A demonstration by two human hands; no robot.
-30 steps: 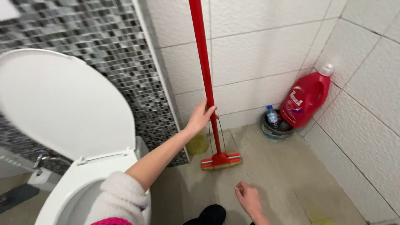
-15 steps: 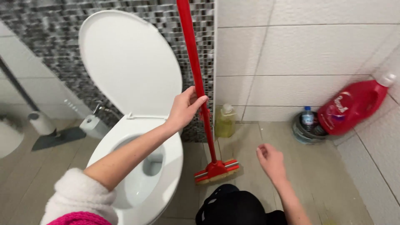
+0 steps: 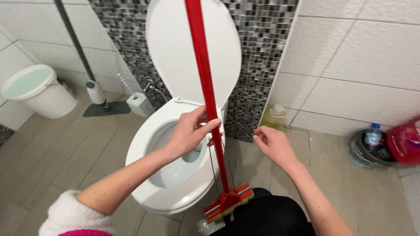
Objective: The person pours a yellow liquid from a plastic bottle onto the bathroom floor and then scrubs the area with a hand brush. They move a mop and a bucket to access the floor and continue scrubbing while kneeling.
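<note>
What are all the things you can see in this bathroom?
mop: one, red handle, upright in front of the toilet, head on the floor
toilet: one, white, lid up against the mosaic wall
bucket: one, white, far left on the floor
yellow bottle: one, by the wall right of the toilet
grey tub: one, right side, holding a small clear bottle
red jug: one, far right, blurred
left hand: gripping the mop handle
right hand: open, beside the handle, touching nothing
</note>
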